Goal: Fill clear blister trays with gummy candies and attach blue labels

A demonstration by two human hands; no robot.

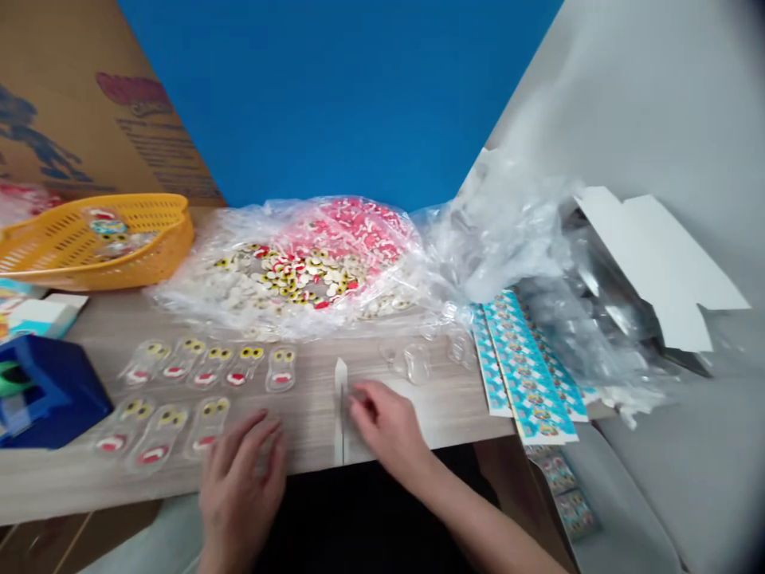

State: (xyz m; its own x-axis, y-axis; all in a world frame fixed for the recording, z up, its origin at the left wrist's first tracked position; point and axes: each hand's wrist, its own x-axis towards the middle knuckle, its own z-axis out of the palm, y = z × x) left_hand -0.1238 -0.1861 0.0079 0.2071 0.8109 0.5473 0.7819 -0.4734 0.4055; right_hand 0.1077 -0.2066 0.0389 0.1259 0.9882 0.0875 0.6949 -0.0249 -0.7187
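Observation:
My left hand rests at the table's front edge, its fingers loosely bent and apart, with nothing visible in them. Its fingertips are by a clear plastic piece bearing yellow-and-black eyes and a red mouth. Several similar face pieces lie in two rows to the left. My right hand is curled, thumb and index finger drawn together beside a narrow pale strip on the table. Whether anything is pinched there cannot be made out. Beyond this hand lie empty clear plastic shells.
An open plastic bag of loose eye and mouth parts lies at the back. A yellow basket and blue tape dispenser stand left. Printed blue card sheets, crumpled plastic and a white box are right.

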